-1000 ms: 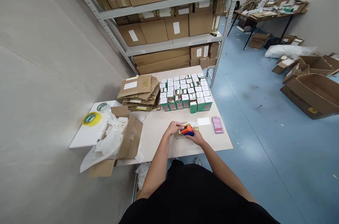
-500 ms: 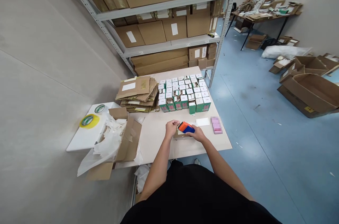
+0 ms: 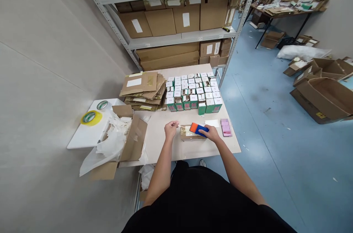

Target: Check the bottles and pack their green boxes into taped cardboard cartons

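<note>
In front of me a small brown cardboard box (image 3: 185,133) lies on the table, with shiny tape and a pale label on top. My right hand (image 3: 211,133) grips a blocky orange-and-blue hand-held tool (image 3: 200,129) above the box's right half; its exact kind is unclear. Just left of the box, my left hand (image 3: 171,129) is closed in a pinch. Something thin and pale pokes out from its fingertips toward the box, too small to name. A white sheet (image 3: 211,123) and a partly blurred pink item (image 3: 226,127) lie beyond my right hand.
Rows of green-and-white cartons (image 3: 193,95) stand at the table's back, beside stacked flattened cardboard (image 3: 142,86). An open box of white packing paper (image 3: 135,141) and yellow tape roll (image 3: 91,117) are left. A loaded shelf (image 3: 179,38) rises behind.
My left hand has moved left, away from the tool and off the box. The tool in my right hand has shifted slightly right, uncovering more of the box top. The view has tilted a little.
</note>
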A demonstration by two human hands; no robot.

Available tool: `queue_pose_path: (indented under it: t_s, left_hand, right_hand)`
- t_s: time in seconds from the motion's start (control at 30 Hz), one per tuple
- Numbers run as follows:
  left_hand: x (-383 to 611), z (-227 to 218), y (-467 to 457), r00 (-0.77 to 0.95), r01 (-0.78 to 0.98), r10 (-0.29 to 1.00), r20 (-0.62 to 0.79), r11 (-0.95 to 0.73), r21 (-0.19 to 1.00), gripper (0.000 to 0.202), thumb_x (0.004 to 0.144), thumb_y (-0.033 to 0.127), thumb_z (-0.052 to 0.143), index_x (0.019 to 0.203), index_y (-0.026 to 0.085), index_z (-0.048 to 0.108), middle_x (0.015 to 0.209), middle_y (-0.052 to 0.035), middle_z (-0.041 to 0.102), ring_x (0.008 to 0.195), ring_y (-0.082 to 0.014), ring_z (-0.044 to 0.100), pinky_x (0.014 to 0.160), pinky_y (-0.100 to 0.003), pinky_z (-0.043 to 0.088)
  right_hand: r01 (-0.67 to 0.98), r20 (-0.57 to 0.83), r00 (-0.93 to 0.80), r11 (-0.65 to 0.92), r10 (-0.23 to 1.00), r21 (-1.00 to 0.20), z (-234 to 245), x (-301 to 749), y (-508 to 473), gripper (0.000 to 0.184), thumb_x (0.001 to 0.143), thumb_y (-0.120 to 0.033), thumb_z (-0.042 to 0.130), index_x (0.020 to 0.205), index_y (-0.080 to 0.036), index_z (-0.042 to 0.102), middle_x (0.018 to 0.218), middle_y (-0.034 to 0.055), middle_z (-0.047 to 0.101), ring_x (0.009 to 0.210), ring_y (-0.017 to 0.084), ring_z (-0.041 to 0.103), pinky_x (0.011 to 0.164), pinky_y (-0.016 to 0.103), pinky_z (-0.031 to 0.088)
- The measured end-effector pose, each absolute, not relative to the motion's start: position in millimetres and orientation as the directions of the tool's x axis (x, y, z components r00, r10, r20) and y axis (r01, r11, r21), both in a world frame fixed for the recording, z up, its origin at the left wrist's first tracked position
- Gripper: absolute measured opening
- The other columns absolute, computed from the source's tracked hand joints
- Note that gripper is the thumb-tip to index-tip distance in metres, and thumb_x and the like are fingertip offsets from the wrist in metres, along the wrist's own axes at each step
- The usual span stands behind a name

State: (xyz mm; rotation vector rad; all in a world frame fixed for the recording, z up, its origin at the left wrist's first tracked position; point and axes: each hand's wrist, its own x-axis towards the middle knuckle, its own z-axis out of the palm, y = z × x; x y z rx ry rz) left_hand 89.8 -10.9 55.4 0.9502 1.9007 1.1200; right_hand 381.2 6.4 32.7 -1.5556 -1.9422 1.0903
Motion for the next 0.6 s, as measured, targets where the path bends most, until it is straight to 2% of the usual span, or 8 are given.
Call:
queue_pose_path:
  t_s: [0.27, 0.43, 0.6]
  left_hand:
    - [94.4, 18.6, -21.4, -0.536, 0.175, 0.790, -0.298, 0.450, 0.876, 0.020, 0.081, 0.028, 0.066, 0.090, 0.017, 0.080, 0.081, -0.0050, 0.079, 0.072, -0.0163, 0.072, 0.073, -0.026, 0.056]
    - [94.0, 0.8, -24.4, -0.557, 0.144, 0.760, -0.334, 0.484, 0.863, 0.013, 0.078, 0.022, 0.067, 0.081, 0.019, 0.079, 0.073, -0.0024, 0.077, 0.070, -0.0157, 0.071, 0.075, -0.025, 0.054]
    - [98.7, -10.2, -22.5, -0.590, 0.122, 0.723, -0.359, 0.520, 0.846, 0.013, 0.079, 0.022, 0.066, 0.080, 0.019, 0.078, 0.070, -0.0021, 0.076, 0.070, -0.0164, 0.070, 0.075, -0.026, 0.053]
  right_hand:
    - [0.771, -0.248, -0.363, 0.140, 0.898, -0.621, 42.6, 382.4, 32.8, 0.052, 0.083, -0.074, 0.066, 0.077, -0.022, 0.072, 0.073, 0.0062, 0.070, 0.069, 0.021, 0.061, 0.059, 0.029, 0.029]
    - [0.876, -0.354, -0.367, 0.191, 0.861, -0.444, 45.5, 375.0, 43.8, 0.056, 0.086, -0.078, 0.062, 0.089, -0.023, 0.075, 0.088, 0.0081, 0.076, 0.083, 0.024, 0.068, 0.061, 0.027, 0.031]
    - [0.907, -0.411, -0.353, 0.199, 0.841, -0.371, 42.1, 363.6, 50.8, 0.063, 0.085, -0.081, 0.060, 0.094, -0.021, 0.075, 0.096, 0.0109, 0.077, 0.092, 0.027, 0.069, 0.060, 0.028, 0.032]
